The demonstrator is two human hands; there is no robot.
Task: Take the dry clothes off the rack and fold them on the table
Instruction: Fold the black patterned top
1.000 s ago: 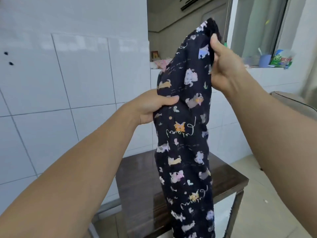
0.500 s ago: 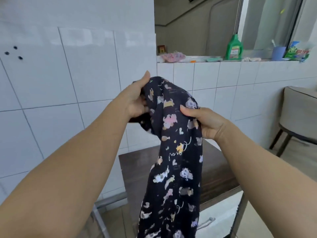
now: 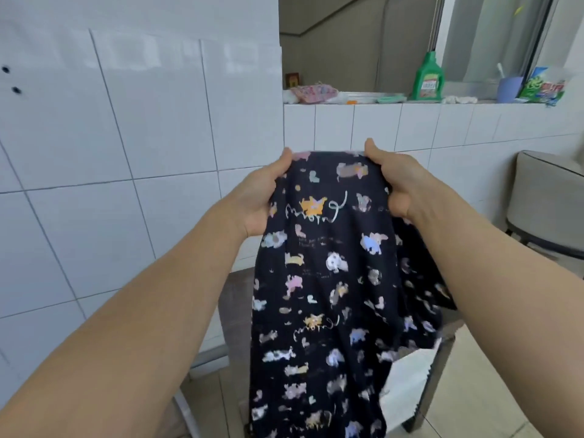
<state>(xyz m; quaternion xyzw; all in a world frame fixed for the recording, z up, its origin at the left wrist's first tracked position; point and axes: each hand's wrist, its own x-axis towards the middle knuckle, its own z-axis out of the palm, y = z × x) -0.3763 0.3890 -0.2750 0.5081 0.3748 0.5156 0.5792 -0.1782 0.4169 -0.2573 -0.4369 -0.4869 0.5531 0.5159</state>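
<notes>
White tiled wall (image 3: 94,153) reflecting daylight. Tiled ledge (image 3: 410,104) carrying a green detergent bottle (image 3: 429,78) and a blue cup (image 3: 509,89). Grey chair (image 3: 550,191) standing on pale floor tiles (image 3: 480,390).

The dark navy garment printed with small pastel animals (image 3: 328,279) now hangs spread flat between both hands instead of bunched in a narrow column. The left hand (image 3: 262,197) has moved from mid-fabric up to the top edge's left corner, while the right hand (image 3: 392,181) has dropped from high overhead to grip the right corner, level with the left. The cloth now covers most of the dark brown wooden table (image 3: 237,298).
</notes>
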